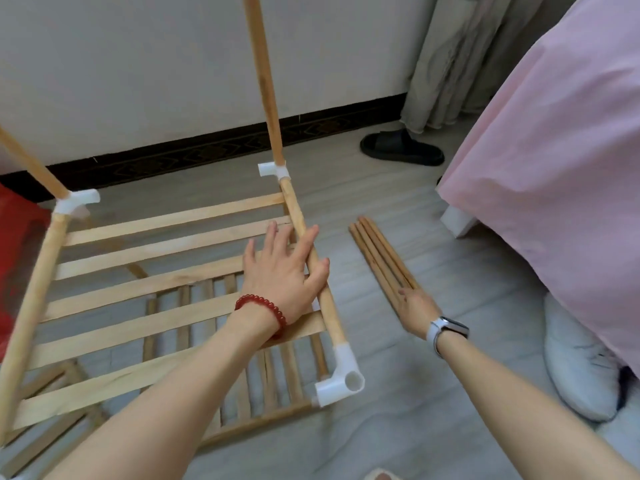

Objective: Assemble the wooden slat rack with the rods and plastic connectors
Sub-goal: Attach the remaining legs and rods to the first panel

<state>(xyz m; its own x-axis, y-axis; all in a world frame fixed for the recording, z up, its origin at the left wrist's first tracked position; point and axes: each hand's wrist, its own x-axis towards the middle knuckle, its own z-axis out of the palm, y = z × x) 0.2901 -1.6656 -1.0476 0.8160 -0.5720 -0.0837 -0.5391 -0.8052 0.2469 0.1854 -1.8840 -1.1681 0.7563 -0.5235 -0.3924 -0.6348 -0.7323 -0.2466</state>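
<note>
Bare floor [391, 358] lies open between the rack's side rod [313, 261] and the loose rods [381, 258].

A home bedroom: a bed draped in a pink sheet [554, 150] fills the right side, a beige curtain [446, 57] hangs by the plain wall, and a black slipper [401, 148] sits on the pale plank floor [398, 393].

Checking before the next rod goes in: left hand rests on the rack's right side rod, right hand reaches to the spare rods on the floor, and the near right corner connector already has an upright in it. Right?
Not quite. The head view shows the near right corner connector with its upward socket empty. The rest holds: the left hand rests on the right side rod, and the right hand reaches the spare rods on the floor.
</note>
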